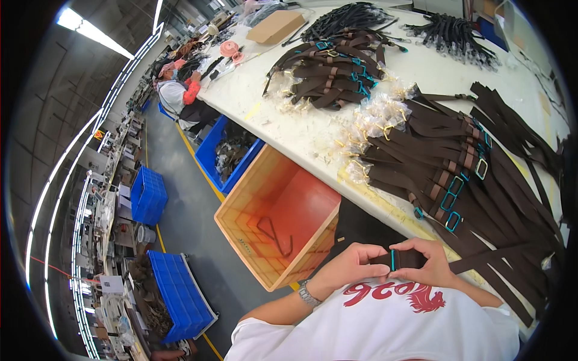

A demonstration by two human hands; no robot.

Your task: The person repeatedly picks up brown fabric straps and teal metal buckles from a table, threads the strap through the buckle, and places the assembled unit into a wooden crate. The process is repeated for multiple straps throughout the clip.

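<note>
Close in front of my body, both hands hold a dark brown webbing strap (410,259) with a teal slide buckle (393,260) across it. My left hand (360,263) pinches the strap just left of the buckle. On the buckle's other side my right hand (435,263) is closed around the strap, thumb and fingers at its edges. From beyond my right hand, a brown strap length runs onto the table. A large pile of similar brown straps (415,157) lies to the right, with teal buckles, leather-like loops and plastic-wrapped gold-coloured hooks.
The white table (289,120) stretches away with more strap bundles (337,69) and a cardboard piece (276,27). Beside its edge stand an orange crate (241,246) and a blue bin (208,150). Farther along, a person (180,96) sits at the table. Blue carts (180,295) line the left.
</note>
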